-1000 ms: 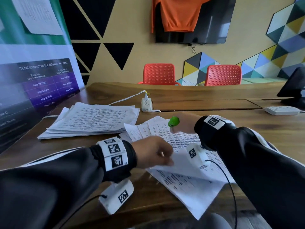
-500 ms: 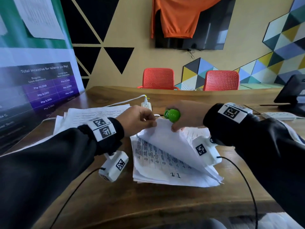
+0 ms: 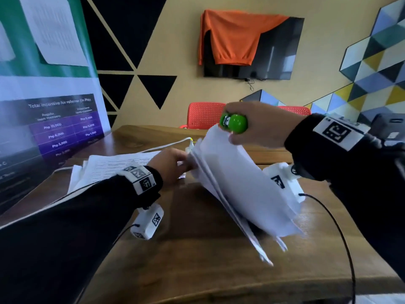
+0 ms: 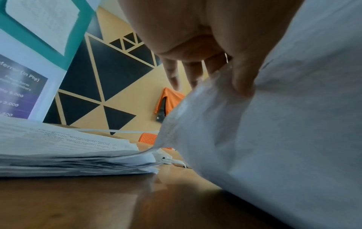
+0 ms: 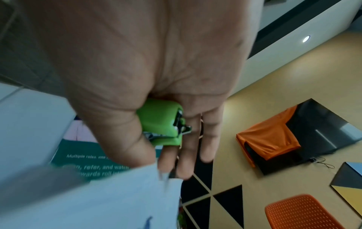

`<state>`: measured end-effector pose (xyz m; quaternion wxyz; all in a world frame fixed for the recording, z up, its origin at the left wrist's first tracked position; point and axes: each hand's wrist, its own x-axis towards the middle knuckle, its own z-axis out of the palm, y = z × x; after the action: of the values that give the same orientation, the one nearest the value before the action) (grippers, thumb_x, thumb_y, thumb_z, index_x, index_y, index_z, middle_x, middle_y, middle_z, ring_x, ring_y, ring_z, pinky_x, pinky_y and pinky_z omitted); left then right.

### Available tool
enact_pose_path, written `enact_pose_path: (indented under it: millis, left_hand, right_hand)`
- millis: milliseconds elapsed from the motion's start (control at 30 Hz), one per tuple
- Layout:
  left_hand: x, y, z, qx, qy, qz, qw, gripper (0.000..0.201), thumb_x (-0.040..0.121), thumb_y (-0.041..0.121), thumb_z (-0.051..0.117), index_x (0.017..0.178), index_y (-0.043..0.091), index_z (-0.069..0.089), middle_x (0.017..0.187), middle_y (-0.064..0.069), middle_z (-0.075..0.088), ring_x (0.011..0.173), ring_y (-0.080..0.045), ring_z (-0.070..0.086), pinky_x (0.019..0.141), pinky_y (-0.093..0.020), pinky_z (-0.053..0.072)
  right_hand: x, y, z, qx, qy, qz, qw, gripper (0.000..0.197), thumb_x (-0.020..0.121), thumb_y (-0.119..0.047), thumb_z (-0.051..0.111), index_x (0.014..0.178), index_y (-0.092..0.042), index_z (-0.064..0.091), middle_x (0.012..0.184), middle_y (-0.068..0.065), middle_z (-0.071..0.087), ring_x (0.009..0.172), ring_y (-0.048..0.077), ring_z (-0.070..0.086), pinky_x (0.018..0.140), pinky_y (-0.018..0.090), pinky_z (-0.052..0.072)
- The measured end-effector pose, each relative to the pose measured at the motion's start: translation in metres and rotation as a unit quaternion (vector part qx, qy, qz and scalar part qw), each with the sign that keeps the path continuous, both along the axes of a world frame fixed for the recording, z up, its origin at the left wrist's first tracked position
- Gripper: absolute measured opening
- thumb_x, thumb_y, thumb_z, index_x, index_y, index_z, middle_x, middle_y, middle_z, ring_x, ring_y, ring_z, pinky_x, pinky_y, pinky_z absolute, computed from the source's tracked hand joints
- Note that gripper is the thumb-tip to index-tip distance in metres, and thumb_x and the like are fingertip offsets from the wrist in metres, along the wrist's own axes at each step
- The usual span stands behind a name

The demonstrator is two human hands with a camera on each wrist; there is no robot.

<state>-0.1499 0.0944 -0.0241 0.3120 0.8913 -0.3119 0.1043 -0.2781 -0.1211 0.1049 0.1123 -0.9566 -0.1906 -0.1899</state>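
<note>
Two hands in black sleeves hold a sheaf [image 3: 241,183] of white paper in the air above a wooden table [image 3: 197,260]. The sheaf is tilted, its high end far and its loose lower edges fanning out toward the near right. The right hand [image 3: 260,123] is raised at the sheaf's top corner. It grips a green stapler [image 3: 234,123] in the palm, and its thumb and close-set fingers pinch the corner of the paper (the wrist camera shows this plainly). The left hand [image 3: 171,165] is lower, at the sheaf's left edge. It pinches the paper with the thumb on the near face and the fingers, slightly parted, behind it. To the left, a stack [image 3: 114,163] of printed pages lies flat on the table, just beside the left hand. Red chairs [image 3: 203,115] stand at the far side.
</note>
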Motion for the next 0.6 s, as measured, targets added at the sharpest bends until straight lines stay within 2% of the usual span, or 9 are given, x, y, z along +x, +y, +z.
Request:
enact_pose_path:
  millis: [67, 133, 233, 300, 367, 433, 467, 533, 600]
  left_hand:
    - [0.002, -0.002, 0.005, -0.017, -0.021, 0.070, 0.997, 0.017, 0.089, 0.035, 0.066, 0.078, 0.025, 0.075, 0.077, -0.006, 0.071, 0.076, -0.024, 0.064, 0.075, -0.038, 0.051]
    - [0.008, -0.003, 0.014, -0.029, -0.005, 0.119, 0.992, 0.032, 0.086, 0.047, 0.060, 0.086, 0.019, 0.075, 0.080, -0.012, 0.070, 0.082, -0.033, 0.066, 0.076, -0.040, 0.054]
    - [0.014, 0.000, 0.029, -0.095, 0.016, 0.178, 0.979, 0.041, 0.093, 0.041, 0.061, 0.063, 0.014, 0.054, 0.062, -0.006, 0.054, 0.066, -0.031, 0.053, 0.062, -0.035, 0.041]
    - [0.013, 0.001, 0.038, -0.151, -0.003, 0.177, 0.972, 0.048, 0.096, 0.033, 0.063, 0.057, 0.014, 0.041, 0.057, -0.002, 0.043, 0.058, -0.026, 0.038, 0.057, -0.033, 0.031]
    - [0.008, -0.001, 0.050, -0.213, -0.012, 0.161, 0.964, 0.051, 0.096, 0.028, 0.064, 0.054, 0.016, 0.038, 0.050, 0.005, 0.038, 0.055, -0.021, 0.032, 0.051, -0.029, 0.032]
    - [0.003, -0.003, 0.060, -0.253, -0.027, 0.158, 0.954, 0.054, 0.096, 0.024, 0.064, 0.053, 0.017, 0.032, 0.050, 0.005, 0.029, 0.053, -0.017, 0.025, 0.042, -0.019, 0.023]
    - [0.002, -0.002, 0.064, -0.268, -0.028, 0.154, 0.951, 0.053, 0.096, 0.025, 0.065, 0.055, 0.015, 0.031, 0.055, 0.002, 0.028, 0.054, -0.017, 0.024, 0.042, -0.020, 0.023]
    - [0.006, 0.001, 0.067, -0.295, -0.034, 0.148, 0.943, 0.048, 0.097, 0.030, 0.064, 0.062, 0.009, 0.040, 0.060, -0.007, 0.031, 0.056, -0.018, 0.026, 0.041, -0.019, 0.023]
    - [0.012, 0.005, 0.067, -0.308, -0.029, 0.144, 0.940, 0.046, 0.097, 0.032, 0.064, 0.062, 0.011, 0.041, 0.061, -0.009, 0.032, 0.056, -0.019, 0.029, 0.043, -0.023, 0.023]
  right_hand:
    - [-0.004, -0.005, 0.015, 0.038, -0.058, 0.000, 0.998, 0.019, 0.083, -0.018, 0.071, 0.097, -0.014, 0.059, 0.086, 0.003, 0.064, 0.076, 0.022, 0.058, 0.068, 0.039, 0.048]
    - [-0.008, -0.011, 0.031, 0.093, -0.108, 0.003, 0.990, 0.020, 0.084, -0.022, 0.071, 0.099, -0.014, 0.059, 0.093, 0.005, 0.068, 0.080, 0.023, 0.062, 0.070, 0.040, 0.049]
    - [-0.010, -0.016, 0.049, 0.164, -0.176, 0.018, 0.970, 0.023, 0.083, -0.025, 0.068, 0.098, -0.011, 0.058, 0.098, 0.011, 0.069, 0.089, 0.032, 0.062, 0.079, 0.047, 0.053]
    - [-0.009, -0.014, 0.051, 0.189, -0.201, 0.025, 0.961, 0.023, 0.083, -0.022, 0.066, 0.098, -0.008, 0.058, 0.095, 0.011, 0.068, 0.085, 0.030, 0.061, 0.074, 0.040, 0.053]
    - [-0.006, -0.011, 0.047, 0.187, -0.201, 0.028, 0.961, 0.020, 0.084, -0.017, 0.066, 0.099, -0.006, 0.059, 0.092, 0.006, 0.066, 0.078, 0.019, 0.058, 0.067, 0.024, 0.048]
    - [-0.003, -0.006, 0.040, 0.177, -0.197, 0.026, 0.964, 0.018, 0.085, -0.014, 0.066, 0.100, -0.007, 0.061, 0.091, 0.000, 0.067, 0.075, 0.009, 0.056, 0.064, 0.012, 0.041]
    - [0.000, -0.005, 0.036, 0.174, -0.194, 0.024, 0.965, 0.018, 0.085, -0.014, 0.067, 0.101, -0.008, 0.061, 0.092, -0.001, 0.068, 0.077, 0.010, 0.058, 0.066, 0.013, 0.043]
    - [0.009, -0.006, 0.028, 0.166, -0.189, 0.009, 0.968, 0.020, 0.085, -0.019, 0.068, 0.101, -0.010, 0.061, 0.094, 0.004, 0.068, 0.085, 0.021, 0.060, 0.074, 0.028, 0.050]
    - [0.019, -0.009, 0.021, 0.163, -0.181, -0.016, 0.970, 0.023, 0.084, -0.021, 0.068, 0.103, -0.012, 0.060, 0.097, 0.008, 0.067, 0.088, 0.029, 0.060, 0.078, 0.041, 0.051]
